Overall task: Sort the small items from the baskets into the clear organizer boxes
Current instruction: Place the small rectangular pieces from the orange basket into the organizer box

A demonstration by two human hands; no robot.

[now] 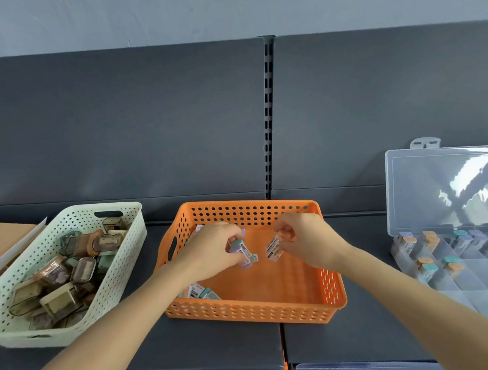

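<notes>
At the left of the shelf stands a pale perforated basket [138, 226] heaped with small cases. Just right of it, inside the orange basket [250, 313], the left hand [211, 254] grips a cluster of small capped items [240, 250], with a few loose ones [201, 291] lying under its wrist. Close beside it the right hand [305, 238] pinches one orange-capped item [275, 248], and further right the clear organizer box [487, 279] lies open.

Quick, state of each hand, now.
Left hand: grips a bunch of small tubes over the orange basket.
Right hand: pinches a single labelled tube.
</notes>
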